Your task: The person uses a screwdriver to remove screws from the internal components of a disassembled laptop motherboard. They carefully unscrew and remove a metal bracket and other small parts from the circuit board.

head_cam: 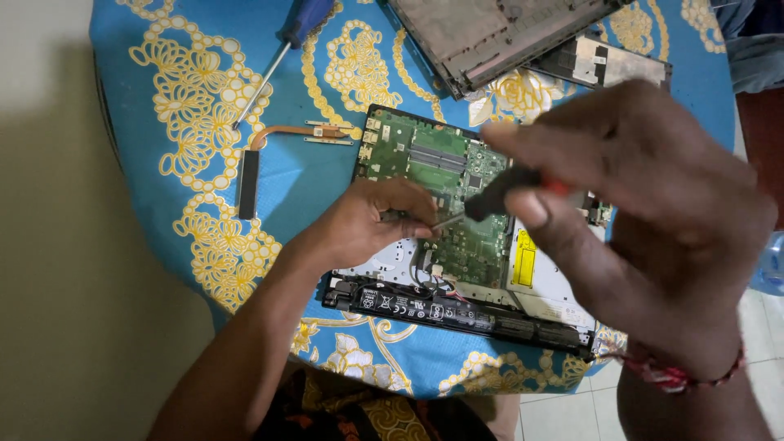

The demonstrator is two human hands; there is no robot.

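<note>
An opened laptop base lies on the table, its green circuit board (445,175) bare and a long black battery (457,314) along the near edge. My right hand (653,220) is raised close to the camera and grips a screwdriver with a black and red handle (510,192); its thin shaft points down-left at the board. My left hand (380,220) rests on the board, fingertips pinched right at the screwdriver's tip. What the fingertips pinch is too small to tell.
A copper heat pipe with a black fin block (261,159) lies left of the board. A blue-handled screwdriver (282,49) lies at the far left. A grey laptop cover (490,33) and a metal plate (600,65) sit at the back. The blue and yellow cloth (188,98) covers a round table.
</note>
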